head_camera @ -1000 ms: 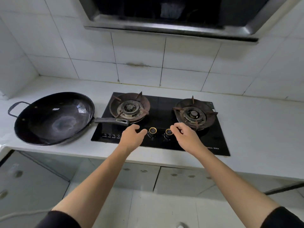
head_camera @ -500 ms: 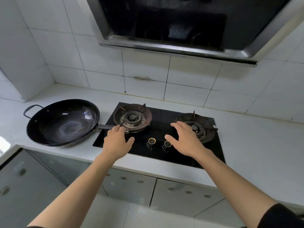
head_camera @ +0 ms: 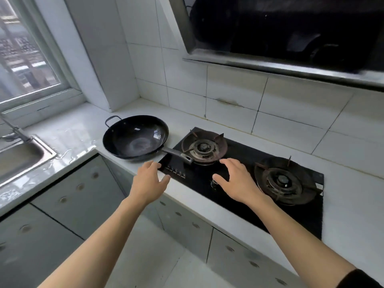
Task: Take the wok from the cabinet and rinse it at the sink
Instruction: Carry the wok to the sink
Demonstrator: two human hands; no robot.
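Both grips slack, left hand, right hand, wok beside hob

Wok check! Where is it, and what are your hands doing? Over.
Both hands open, left hand and right hand holding nothing. Wok on counter beside stove. Nothing blocking.

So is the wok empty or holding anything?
Empty. The wok sits upright on the counter, its bare dark interior showing only reflections; neither hand touches it.

The white worktop carries the wok, a black hob just beside it, and a sink.
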